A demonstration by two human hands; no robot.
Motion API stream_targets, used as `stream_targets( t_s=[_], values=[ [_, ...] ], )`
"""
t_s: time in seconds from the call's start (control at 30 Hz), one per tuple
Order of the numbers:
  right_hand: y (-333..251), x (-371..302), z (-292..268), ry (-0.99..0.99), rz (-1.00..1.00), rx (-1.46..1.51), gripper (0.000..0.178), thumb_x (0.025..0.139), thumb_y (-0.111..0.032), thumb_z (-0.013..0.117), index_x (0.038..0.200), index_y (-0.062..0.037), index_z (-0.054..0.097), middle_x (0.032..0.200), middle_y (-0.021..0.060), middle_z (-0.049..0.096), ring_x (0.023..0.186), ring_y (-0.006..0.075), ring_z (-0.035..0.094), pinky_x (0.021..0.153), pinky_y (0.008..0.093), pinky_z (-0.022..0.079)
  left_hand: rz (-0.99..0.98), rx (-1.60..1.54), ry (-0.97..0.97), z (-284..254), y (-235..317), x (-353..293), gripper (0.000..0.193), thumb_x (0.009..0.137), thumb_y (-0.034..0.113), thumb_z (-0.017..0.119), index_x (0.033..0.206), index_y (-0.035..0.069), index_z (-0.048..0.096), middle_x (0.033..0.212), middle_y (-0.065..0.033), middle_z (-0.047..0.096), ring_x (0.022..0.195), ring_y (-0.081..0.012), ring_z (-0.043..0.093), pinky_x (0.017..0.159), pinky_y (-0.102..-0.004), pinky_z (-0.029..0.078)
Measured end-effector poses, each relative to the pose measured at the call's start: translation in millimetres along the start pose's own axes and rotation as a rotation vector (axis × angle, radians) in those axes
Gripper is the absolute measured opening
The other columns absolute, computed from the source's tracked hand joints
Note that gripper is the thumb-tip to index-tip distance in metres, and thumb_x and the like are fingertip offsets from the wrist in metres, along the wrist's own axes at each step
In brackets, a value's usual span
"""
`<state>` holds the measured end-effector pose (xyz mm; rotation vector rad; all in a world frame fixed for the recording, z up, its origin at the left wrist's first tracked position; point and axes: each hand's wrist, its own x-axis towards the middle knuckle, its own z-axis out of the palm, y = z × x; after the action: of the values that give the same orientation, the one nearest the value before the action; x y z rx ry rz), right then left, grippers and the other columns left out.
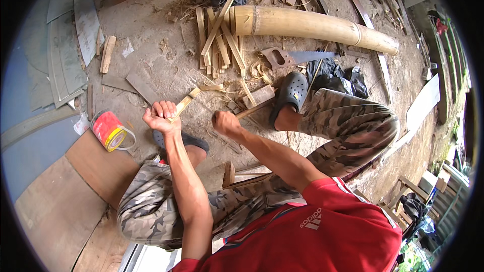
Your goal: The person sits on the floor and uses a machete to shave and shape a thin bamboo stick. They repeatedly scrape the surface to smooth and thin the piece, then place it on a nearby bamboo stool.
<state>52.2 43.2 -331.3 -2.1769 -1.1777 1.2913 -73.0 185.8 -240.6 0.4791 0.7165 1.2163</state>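
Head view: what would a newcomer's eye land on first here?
Probably the thick, pale bamboo pole, lying across the ground at the upper right, with a handsaw just below it in the picture. The red container with a yellow rim also stands out at the left. Near the centre, the left hand grips a pale strip.
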Motion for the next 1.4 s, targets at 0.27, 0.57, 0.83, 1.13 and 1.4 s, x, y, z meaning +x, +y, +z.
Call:
stream_targets(
  t_s=[0.27, 0.57, 0.83, 1.13, 1.4],
  values=[
    [27, 4, 8, 0.055, -0.126, -0.097, 0.027, 0.091, -0.028, 0.051, 0.091, -0.004, 0.063, 0.078, 0.0258, 0.066, 0.076, 0.0448, 0.066, 0.07, 0.0532, 0.052, 0.004, 0.004, -0.002, 6, -3, 2, 0.047, 0.088, 0.045, 0.039, 0.053, 0.015, 0.032, 0.043, -0.0019, 0.033, 0.039, -0.0148, 0.029, 0.045, -0.0297, 0.029],
    [71, 13, 7, -0.021, -0.063, -0.152, 0.025, 0.09, -0.025, 0.05, 0.09, -0.0031, 0.063, 0.077, 0.0273, 0.065, 0.075, 0.0454, 0.065, 0.068, 0.0539, 0.053, -0.01, 0.028, 0.023, 21, -12, 4, 0.047, 0.088, 0.044, 0.038, 0.053, 0.015, 0.031, 0.043, -0.0023, 0.032, 0.038, -0.0149, 0.028, 0.046, -0.0295, 0.028],
    [63, -2, 15, 0.092, -0.215, -0.155, 0.028, 0.091, -0.026, 0.051, 0.083, -0.0025, 0.063, 0.075, 0.0256, 0.066, 0.07, 0.042, 0.067, 0.063, 0.0516, 0.053, -0.025, 0.051, -0.01, 15, -9, 1, 0.048, 0.089, 0.046, 0.038, 0.053, 0.015, 0.03, 0.043, -0.0023, 0.032, 0.039, -0.0153, 0.028, 0.046, -0.03, 0.029],
    [-40, -10, -29, 0.079, -0.188, 0.063, 0.038, 0.095, -0.039, 0.053, 0.087, -0.0038, 0.066, 0.07, 0.0248, 0.065, 0.067, 0.0432, 0.065, 0.065, 0.0516, 0.052, 0.009, 0.04, -0.005, 8, -6, -2, 0.048, 0.089, 0.045, 0.039, 0.053, 0.015, 0.03, 0.042, -0.0021, 0.032, 0.039, -0.0151, 0.027, 0.046, -0.0296, 0.028],
    [-38, -10, -32, 0.167, -0.196, 0.303, 0.038, 0.095, -0.038, 0.055, 0.088, -0.0015, 0.064, 0.064, 0.0248, 0.061, 0.063, 0.0449, 0.061, 0.061, 0.0518, 0.049, 0.019, 0.012, -0.005, 3, -4, 2, 0.048, 0.089, 0.046, 0.04, 0.053, 0.015, 0.031, 0.043, -0.0022, 0.033, 0.038, -0.0148, 0.028, 0.045, -0.0301, 0.028]
  ],
)
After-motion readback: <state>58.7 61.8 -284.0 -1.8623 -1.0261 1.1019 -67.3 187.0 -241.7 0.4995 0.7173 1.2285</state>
